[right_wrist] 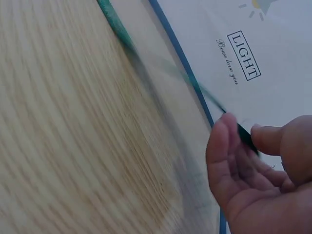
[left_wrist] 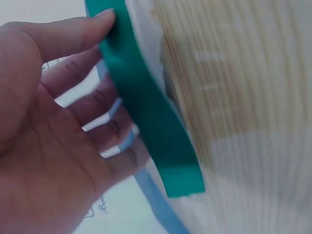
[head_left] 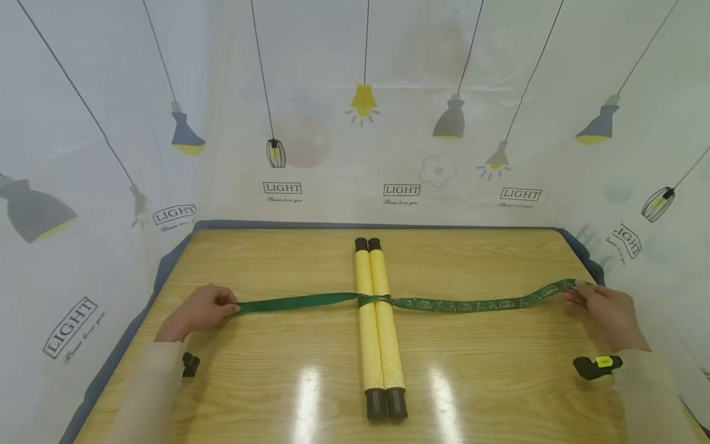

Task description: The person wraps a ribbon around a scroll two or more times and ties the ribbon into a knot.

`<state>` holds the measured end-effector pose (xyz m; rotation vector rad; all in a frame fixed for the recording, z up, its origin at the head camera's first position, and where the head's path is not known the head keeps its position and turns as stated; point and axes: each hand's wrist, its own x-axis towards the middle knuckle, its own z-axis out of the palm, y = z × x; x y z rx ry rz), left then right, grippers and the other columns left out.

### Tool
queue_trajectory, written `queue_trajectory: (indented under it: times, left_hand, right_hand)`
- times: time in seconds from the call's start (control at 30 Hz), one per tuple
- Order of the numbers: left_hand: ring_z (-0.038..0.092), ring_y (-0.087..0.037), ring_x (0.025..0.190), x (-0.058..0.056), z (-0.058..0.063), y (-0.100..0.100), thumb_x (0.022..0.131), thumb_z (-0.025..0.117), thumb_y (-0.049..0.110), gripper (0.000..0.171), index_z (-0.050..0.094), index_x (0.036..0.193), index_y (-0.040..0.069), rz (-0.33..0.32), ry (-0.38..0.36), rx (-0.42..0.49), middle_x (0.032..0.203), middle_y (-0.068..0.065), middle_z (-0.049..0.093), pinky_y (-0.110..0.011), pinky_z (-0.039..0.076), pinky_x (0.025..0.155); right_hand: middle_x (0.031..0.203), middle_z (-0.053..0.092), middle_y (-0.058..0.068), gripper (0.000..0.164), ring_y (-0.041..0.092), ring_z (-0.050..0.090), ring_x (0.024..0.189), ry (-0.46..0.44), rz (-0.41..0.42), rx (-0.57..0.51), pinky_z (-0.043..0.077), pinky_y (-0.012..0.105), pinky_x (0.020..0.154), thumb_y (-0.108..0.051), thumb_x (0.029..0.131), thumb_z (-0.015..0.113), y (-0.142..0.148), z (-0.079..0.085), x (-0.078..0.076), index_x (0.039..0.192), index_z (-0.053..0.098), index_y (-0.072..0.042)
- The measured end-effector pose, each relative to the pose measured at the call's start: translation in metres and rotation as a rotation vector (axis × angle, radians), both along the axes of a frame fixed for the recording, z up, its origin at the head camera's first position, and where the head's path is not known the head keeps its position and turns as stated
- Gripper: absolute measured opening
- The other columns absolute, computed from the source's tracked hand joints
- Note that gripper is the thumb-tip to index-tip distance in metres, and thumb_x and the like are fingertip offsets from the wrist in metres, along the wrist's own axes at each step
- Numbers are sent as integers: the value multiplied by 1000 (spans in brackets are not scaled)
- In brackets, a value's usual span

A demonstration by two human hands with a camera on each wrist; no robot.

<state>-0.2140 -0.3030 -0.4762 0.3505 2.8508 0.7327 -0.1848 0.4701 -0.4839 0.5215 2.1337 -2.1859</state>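
I hold taut-looking green ribbon (head_left: 463, 306), one side patterned, looped round two dark-capped yellow sticks (head_left: 371, 345) lying together.

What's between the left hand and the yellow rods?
Just a stretch of green ribbon, running from the left hand to the yellow rods, with the table below it. Head view shows it.

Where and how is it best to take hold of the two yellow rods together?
Probably from above, just on the near side of the green ribbon, squeezing the two outer sides together. The yellow rods lie side by side on the table, uncovered there, and this spot seems close to mid-length.
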Motion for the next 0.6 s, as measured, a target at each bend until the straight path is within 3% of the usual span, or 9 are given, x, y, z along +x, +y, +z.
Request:
queue_trajectory:
  times: [0.07, 0.2, 0.33, 0.43, 0.6]
  left_hand:
    - [61, -21, 84, 3, 1, -4, 93, 67, 17, 10, 72, 94, 8, 24, -13, -23, 94, -6, 69, -43, 50, 75]
    - [55, -34, 93, 8, 3, -5, 89, 70, 17, 21, 69, 102, 0, 53, 66, -73, 97, -16, 64, -49, 46, 80]
    - [42, -46, 103, 11, 10, 9, 90, 70, 24, 33, 67, 107, -4, 94, 154, -111, 105, -26, 56, -59, 37, 87]
    - [46, -41, 102, 11, 17, 33, 93, 66, 31, 32, 67, 98, -1, 121, 127, -101, 105, -23, 56, -55, 41, 86]
    - [53, -23, 75, 6, 22, 83, 97, 60, 41, 36, 61, 88, 6, 124, -7, -28, 84, -9, 58, -36, 46, 64]
  right_hand:
    - [83, 73, -6, 63, 12, 71, 83, -21, 1, 66, 56, 30, 76, -34, 98, 59, 2, 0, 1, 140, 38, 9]
    - [79, 66, -14, 85, 6, 70, 75, -108, -32, 378, 56, 25, 68, -44, 101, 50, 4, 1, 1, 150, 20, 18]
    - [86, 69, -1, 85, 8, 67, 72, -181, 18, 629, 52, 25, 64, -53, 100, 43, -5, 4, -1, 147, 31, 18]
    - [95, 71, 11, 85, 12, 68, 75, -158, 102, 707, 53, 30, 67, -56, 99, 42, -16, 5, -4, 142, 39, 17]
    - [101, 70, 21, 83, 20, 68, 80, -96, 189, 829, 56, 36, 71, -57, 99, 42, -36, 4, -10, 134, 47, 18]
